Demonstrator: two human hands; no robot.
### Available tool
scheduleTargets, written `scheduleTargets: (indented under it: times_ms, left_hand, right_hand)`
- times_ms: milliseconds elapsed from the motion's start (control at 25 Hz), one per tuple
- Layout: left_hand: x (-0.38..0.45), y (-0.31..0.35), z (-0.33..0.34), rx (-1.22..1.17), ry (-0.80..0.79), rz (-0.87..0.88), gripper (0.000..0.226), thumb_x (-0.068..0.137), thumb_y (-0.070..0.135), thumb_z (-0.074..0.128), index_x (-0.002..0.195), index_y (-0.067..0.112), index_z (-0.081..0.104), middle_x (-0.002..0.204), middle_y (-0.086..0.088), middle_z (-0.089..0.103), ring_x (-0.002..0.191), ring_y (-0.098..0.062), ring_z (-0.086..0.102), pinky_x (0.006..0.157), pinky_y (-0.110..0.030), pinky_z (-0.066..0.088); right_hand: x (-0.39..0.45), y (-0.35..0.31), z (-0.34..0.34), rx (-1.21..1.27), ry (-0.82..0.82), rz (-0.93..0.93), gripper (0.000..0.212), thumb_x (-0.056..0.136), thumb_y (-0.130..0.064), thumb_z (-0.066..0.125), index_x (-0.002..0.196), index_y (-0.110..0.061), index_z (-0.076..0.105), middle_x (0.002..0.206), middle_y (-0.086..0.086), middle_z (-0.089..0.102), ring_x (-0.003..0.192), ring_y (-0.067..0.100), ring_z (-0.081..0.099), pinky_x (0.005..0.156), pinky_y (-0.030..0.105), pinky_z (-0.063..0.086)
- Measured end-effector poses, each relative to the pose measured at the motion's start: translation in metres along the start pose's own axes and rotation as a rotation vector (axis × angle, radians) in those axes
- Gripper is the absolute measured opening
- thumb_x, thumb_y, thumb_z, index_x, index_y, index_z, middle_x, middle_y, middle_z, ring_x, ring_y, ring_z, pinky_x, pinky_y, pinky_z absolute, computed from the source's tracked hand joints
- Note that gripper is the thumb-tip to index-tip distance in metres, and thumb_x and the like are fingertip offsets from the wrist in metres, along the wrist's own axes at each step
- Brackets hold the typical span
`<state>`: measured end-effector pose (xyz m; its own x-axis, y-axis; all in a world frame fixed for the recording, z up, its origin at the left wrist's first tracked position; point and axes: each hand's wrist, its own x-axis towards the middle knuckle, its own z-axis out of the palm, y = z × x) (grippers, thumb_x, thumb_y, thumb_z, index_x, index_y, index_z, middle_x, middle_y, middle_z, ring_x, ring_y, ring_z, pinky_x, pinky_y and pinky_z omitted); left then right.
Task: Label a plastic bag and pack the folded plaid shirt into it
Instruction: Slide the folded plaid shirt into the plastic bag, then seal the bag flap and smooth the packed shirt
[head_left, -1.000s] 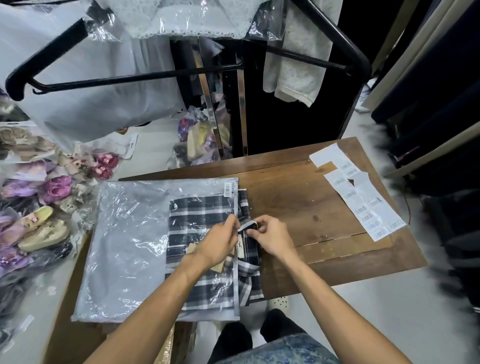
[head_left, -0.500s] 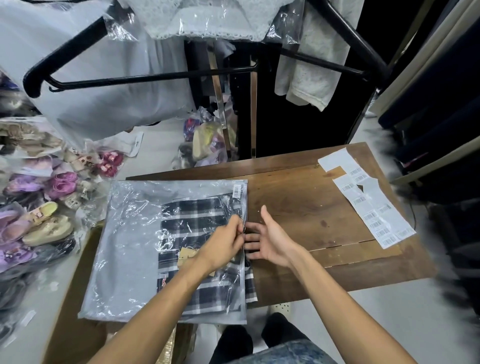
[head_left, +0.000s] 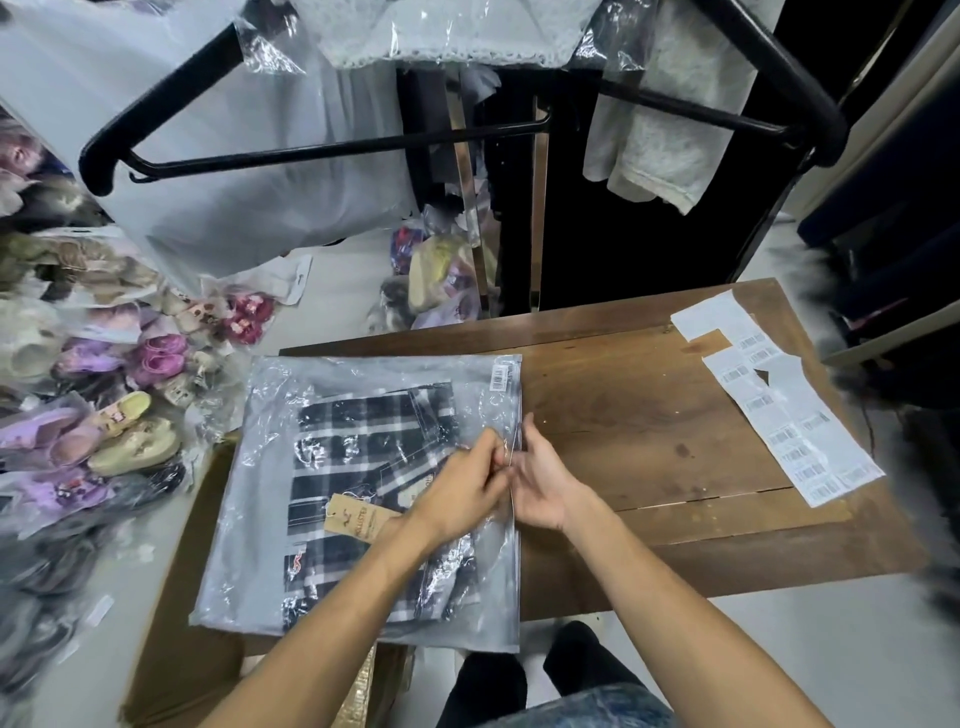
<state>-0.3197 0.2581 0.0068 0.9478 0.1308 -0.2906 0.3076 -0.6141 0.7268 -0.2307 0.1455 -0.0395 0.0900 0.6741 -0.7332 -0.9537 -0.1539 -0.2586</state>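
A clear plastic bag (head_left: 270, 499) lies flat on the left part of the wooden table (head_left: 649, 415). A small barcode label (head_left: 501, 375) is stuck at its far right corner. The folded black-and-white plaid shirt (head_left: 358, 441) with a brown hang tag (head_left: 353, 522) lies wholly inside the bag. My left hand (head_left: 462, 488) pinches the bag's right open edge on top of the shirt. My right hand (head_left: 540, 480) meets it from the right at the same edge, fingers curled around the plastic.
Sheets of barcode labels (head_left: 779, 405) lie at the table's right side. Bagged children's shoes (head_left: 104, 415) are piled on the floor to the left. A black garment rack (head_left: 322, 150) with hanging clothes stands beyond the table. A cardboard box (head_left: 192, 654) sits under the bag's near-left corner.
The shirt has slid left, from sticking out of the bag's right edge to fully inside. My right hand let go of the shirt, opened, then came back to the bag's edge.
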Motion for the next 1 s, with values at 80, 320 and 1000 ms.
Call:
scheduleTargets:
  times_ms: [80,320,1000]
  left_hand:
    - [0.003,-0.001,0.001,0.013,-0.012,-0.018,0.023,0.100,0.016,0.056,0.092,0.022,0.036,0.069,0.008,0.055,0.057,-0.008,0.051,0.056,-0.027,0.041]
    - [0.018,-0.004,0.008,0.087,-0.049,-0.078,0.018,0.096,0.022,0.063,0.099,0.022,0.045,0.074,-0.002,0.070,0.066,-0.019,0.065,0.065,-0.036,0.053]
    - [0.127,-0.026,-0.044,0.408,-0.142,-0.161,0.049,0.107,0.028,0.033,0.154,0.043,0.034,0.129,-0.023,0.054,0.120,-0.040,0.058,0.104,-0.043,0.044]
  right_hand:
    - [-0.008,-0.009,-0.006,-0.040,-0.025,-0.020,0.087,0.089,-0.084,0.018,0.076,-0.010,0.062,0.063,0.007,0.057,0.057,0.021,0.059,0.060,0.031,0.056]
    - [-0.009,-0.066,-0.028,-0.099,0.167,-0.259,0.060,0.103,-0.057,0.038,0.142,-0.011,0.045,0.130,0.024,0.063,0.115,0.035,0.066,0.092,0.048,0.056]
    - [0.050,-0.105,-0.004,-0.609,0.728,-0.487,0.018,0.091,-0.032,0.073,0.087,-0.014,0.073,0.089,0.012,0.079,0.073,0.029,0.078,0.063,0.047,0.066]
